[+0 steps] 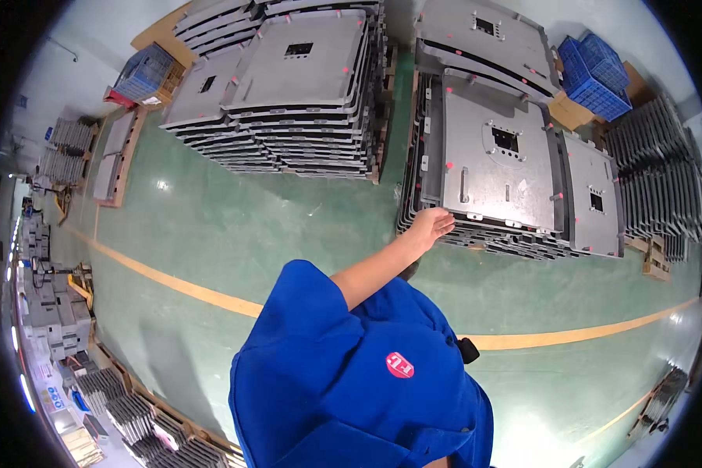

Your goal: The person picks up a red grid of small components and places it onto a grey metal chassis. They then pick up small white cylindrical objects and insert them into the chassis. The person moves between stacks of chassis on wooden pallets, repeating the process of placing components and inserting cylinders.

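Observation:
My left hand (pixel 433 224) reaches forward from a short blue sleeve to the near left corner of a stack of grey metal panels. Its fingers point right, loosely extended, and lie at the front edge of the top panel (pixel 487 175); whether they press on it is hard to see. This panel lies flat, with a square black cutout, a slot, a handle-like bar and small red caps. Against its right side rests a narrower grey panel (pixel 581 183). My right hand is not visible; only a scrap of skin shows below the shirt at the bottom edge.
Another tall panel stack (pixel 304 74) stands to the left, across a green floor aisle. Blue crates (pixel 597 74) sit at the back right, a blue crate (pixel 144 70) at the back left. Panels stand upright on a pallet (pixel 655 257) at right. A yellow line (pixel 187 286) crosses the floor.

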A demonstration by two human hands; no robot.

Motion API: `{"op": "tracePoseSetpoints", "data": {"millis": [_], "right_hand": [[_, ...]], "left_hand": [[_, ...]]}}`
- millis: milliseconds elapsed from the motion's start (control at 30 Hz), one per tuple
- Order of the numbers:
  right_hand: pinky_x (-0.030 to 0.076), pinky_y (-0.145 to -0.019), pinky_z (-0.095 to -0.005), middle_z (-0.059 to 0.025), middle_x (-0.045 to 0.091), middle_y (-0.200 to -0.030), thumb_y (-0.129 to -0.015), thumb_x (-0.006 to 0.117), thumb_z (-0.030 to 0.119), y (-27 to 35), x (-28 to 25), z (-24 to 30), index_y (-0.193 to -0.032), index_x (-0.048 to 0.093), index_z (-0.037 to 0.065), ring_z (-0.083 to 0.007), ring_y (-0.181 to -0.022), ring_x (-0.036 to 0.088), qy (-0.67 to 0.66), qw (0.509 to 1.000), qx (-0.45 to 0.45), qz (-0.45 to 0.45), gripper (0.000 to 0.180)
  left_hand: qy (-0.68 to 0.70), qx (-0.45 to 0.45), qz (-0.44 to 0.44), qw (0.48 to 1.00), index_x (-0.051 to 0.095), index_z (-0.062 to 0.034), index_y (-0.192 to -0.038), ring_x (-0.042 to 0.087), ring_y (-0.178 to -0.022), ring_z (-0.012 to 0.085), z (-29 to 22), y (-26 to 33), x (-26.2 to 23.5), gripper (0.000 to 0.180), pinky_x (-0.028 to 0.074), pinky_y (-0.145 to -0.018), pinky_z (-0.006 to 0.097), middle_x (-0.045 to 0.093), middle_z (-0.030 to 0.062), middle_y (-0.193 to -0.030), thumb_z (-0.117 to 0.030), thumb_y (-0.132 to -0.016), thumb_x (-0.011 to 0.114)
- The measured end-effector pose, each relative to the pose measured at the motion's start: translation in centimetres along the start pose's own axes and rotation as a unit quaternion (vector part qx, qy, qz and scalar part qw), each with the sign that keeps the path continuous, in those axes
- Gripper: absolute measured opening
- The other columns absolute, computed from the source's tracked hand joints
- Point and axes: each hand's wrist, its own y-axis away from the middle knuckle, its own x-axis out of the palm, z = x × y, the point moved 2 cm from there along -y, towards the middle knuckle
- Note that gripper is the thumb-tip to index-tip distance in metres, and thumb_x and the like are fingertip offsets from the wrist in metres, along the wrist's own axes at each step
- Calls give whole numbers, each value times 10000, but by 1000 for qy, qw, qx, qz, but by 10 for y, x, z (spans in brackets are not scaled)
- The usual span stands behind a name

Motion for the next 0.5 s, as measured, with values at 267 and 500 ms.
{"op": "tracePoseSetpoints", "data": {"millis": [267, 500], "right_hand": [[442, -542, -262, -36, 567, -620, -708, 502, 128, -67, -7, 123, -773, 607, 4, -105, -566, 511, 43, 988, -138, 60, 174], [452, -533, -273, -27, 558, -613, -708, 486, 104, -120, -2, 166, -770, 607, 4, -104, -549, 500, 120, 937, -303, 127, 169]], "left_hand": [[44, 0, -41, 998, 482, -11, -817, 531, -824, 216, -2, -8, 2, 135, 446, -770, 347, 528, 108, -864, -100, -721, 513], [-4, -49, -40, 998, 492, -5, -834, 540, -845, 219, -11, -6, 6, 146, 454, -736, 344, 540, 117, -892, -103, -727, 507]]}}
